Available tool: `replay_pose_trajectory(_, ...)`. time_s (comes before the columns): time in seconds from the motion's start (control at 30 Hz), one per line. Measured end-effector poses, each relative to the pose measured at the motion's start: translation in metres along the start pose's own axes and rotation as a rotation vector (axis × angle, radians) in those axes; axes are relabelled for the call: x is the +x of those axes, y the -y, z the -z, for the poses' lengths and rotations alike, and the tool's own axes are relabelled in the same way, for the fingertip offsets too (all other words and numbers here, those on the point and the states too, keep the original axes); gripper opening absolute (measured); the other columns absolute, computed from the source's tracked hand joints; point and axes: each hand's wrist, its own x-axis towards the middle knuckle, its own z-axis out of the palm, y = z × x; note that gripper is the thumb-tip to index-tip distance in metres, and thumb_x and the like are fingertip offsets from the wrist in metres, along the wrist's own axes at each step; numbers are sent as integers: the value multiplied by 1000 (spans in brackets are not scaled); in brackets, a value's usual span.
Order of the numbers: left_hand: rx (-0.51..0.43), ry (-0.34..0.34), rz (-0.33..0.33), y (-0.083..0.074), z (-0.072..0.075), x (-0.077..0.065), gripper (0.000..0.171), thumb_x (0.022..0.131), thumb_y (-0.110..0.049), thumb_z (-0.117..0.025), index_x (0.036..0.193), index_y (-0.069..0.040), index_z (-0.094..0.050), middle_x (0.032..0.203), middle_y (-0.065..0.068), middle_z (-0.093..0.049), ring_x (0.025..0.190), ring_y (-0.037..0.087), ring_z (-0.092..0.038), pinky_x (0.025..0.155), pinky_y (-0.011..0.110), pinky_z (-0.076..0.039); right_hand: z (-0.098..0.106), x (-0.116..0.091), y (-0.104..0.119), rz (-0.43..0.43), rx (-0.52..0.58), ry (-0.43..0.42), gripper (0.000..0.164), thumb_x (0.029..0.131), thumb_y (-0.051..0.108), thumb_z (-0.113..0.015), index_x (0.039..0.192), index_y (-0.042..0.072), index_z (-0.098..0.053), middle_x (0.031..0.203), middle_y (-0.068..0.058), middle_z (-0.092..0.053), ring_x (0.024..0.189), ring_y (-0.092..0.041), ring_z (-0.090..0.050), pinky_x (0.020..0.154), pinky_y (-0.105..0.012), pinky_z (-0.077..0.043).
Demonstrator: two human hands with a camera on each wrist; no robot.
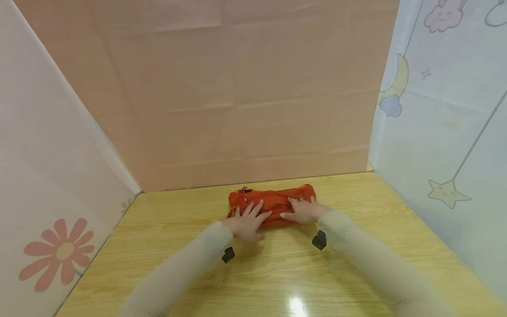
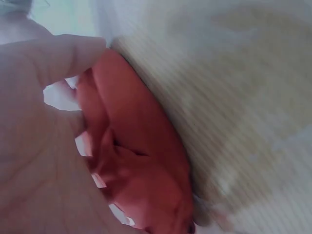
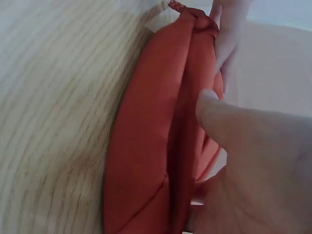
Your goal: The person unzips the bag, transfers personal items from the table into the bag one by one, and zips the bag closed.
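Note:
A red fabric zip bag [image 1: 273, 204] lies lengthwise on the wooden table, near its back edge. With fingers spread, my left hand [image 1: 247, 224] rests on the bag's left front part, just below the zipper pull. On the right part of the bag lies my right hand [image 1: 305, 211], its fingers also spread and fairly straight. The left wrist view shows the soft, creased side of the bag [image 2: 131, 131] past the left thumb. From the right wrist, a long fold runs along the bag [image 3: 151, 122], and the right thumb [image 3: 208, 105] touches its upper side.
The wooden table [image 1: 166, 259] reaches a peach cloth wall [image 1: 237, 110] just behind the bag. Pale printed panels stand at both sides, one with a flower [image 1: 63, 251] and one with a star [image 1: 447, 193]. Small black devices [image 1: 319, 240] hang under the wrists.

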Motion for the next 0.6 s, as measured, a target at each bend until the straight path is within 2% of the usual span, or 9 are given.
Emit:
replay_pose_trajectory(0.13,45,-20,29,8,3,13,76,95,-46,-55,156,-37,-10,162,1,14,149,30,6,112,67,-5,-1,13,-3,-9,18,-24,81,98,55,-43,154,1,-18,152,-23,-33,144,-44,-19,112,-67,-3)
replay_pose_trajectory(0.3,20,-26,36,12,5,23,77,95,-43,-56,156,-35,-10,162,3,14,149,32,5,112,67,-5,0,24,-10,-4,55,-41,79,99,53,-43,155,5,-17,155,-22,-28,145,-43,-17,111,-68,-3)
replay_pose_trajectory(0.43,1,-24,50,13,8,27,78,94,-42,-58,156,-35,-10,162,3,14,149,31,6,112,67,-4,0,28,-12,0,63,-56,79,98,54,-43,156,7,-16,157,-22,-23,145,-44,-15,110,-69,-3)
replay_pose_trajectory(0.6,-13,-21,58,13,11,28,78,94,-41,-58,156,-36,-10,162,2,15,149,30,7,113,66,-2,1,28,-12,6,54,-69,79,98,53,-44,155,5,-17,156,-24,-24,144,-45,-16,110,-69,-4)
